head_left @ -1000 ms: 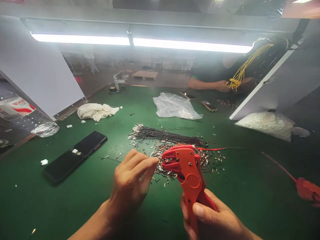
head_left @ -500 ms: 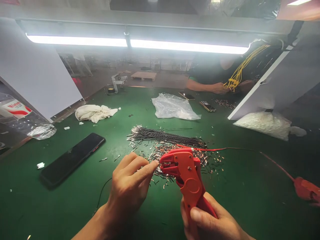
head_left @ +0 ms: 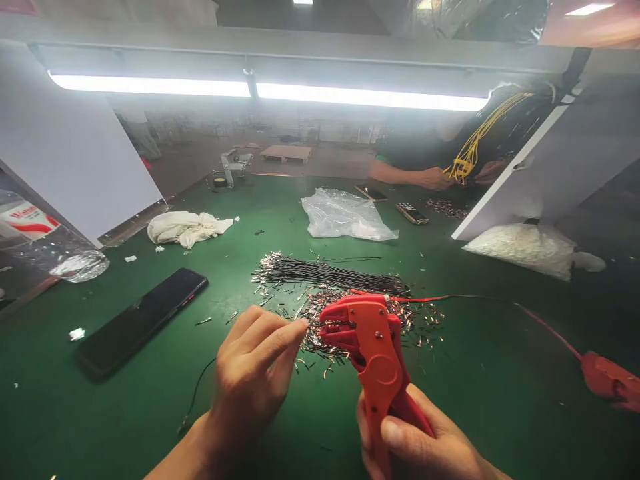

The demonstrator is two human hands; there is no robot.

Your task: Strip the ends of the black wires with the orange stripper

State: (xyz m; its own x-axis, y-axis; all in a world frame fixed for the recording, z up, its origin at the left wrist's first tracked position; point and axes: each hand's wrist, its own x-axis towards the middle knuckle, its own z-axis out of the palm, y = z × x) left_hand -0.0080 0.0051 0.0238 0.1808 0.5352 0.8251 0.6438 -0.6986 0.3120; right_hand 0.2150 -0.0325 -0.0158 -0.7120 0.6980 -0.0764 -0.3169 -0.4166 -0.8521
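My right hand [head_left: 415,433] is wrapped round the handles of a red wire stripper [head_left: 377,353], its jaws pointing left. Just left of those jaws my left hand [head_left: 257,367] pinches a thin black wire [head_left: 197,387], whose tail hangs out below the wrist side. The wire's tip near the jaws is too small to make out well. Behind the tool lies a heap of short wire scraps [head_left: 320,307] with bare copper and metal bits. Beyond it rests a bundle of black wires [head_left: 325,272] with metal terminals at the left ends.
A black phone [head_left: 143,323] lies at left, near a plastic bottle [head_left: 65,250] and a white cloth [head_left: 190,229]. Behind the wires is a clear plastic bag [head_left: 347,215]. At right are a filled bag [head_left: 525,247] and a red tool [head_left: 610,380]. Across the table, a person's hands hold yellow wires [head_left: 463,163].
My left hand has drawn slightly left, leaving a wider gap to the stripper's jaws. The stripper stays almost in place, and the whole view has shifted a little.
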